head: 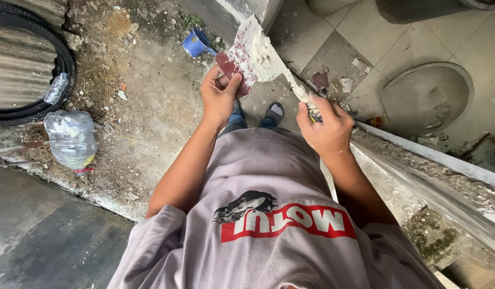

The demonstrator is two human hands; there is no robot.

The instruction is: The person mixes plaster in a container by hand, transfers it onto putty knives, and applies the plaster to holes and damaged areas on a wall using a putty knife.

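My left hand [219, 95] grips the dark red handle of a wide putty knife [251, 53], its blade smeared with white putty. Against that blade's lower edge my right hand [326, 124] holds a narrow putty-caked scraper [300, 92]. Both tools meet in front of my chest, above my feet in sandals [273, 112]. A grey shirt with a red and white print fills the lower part of the view.
A clear plastic bottle [71, 138] lies on the dirt at left, near a black tyre [63, 64] and corrugated sheet. A blue cup [196, 43] lies on the ground ahead. At right are floor tiles, a round concrete lid [426, 96] and a long white ledge [434, 155].
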